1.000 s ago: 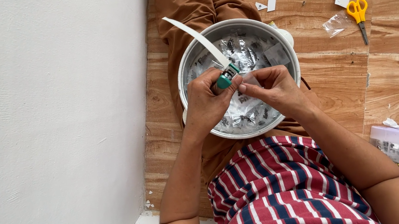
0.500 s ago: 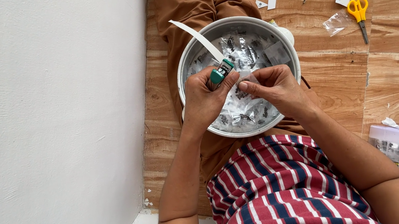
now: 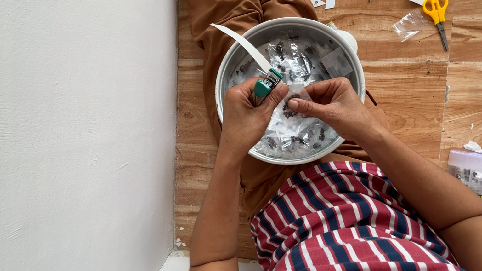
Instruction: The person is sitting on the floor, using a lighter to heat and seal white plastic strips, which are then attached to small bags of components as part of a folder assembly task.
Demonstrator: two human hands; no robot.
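Now both hands over bowl (image 3: 226, 77): left hand (image 3: 247, 115) gripping lighter (image 3: 267, 82), right hand (image 3: 328, 103) pinching bag (image 3: 294, 97).

Two bare forearms reach forward from the torso and converge over the metal bowl (image 3: 227, 86) on the lap. The left hand (image 3: 247, 115) is curled closed, thumb on top, gripping something at the bowl's near-left side. The right hand (image 3: 332, 106) sits just beside it, fingers (image 3: 295, 104) pinched together, fingertips nearly meeting the left thumb.

A green lighter (image 3: 263, 85) stands tilted beside a small clear bag (image 3: 291, 101) of dark bits.
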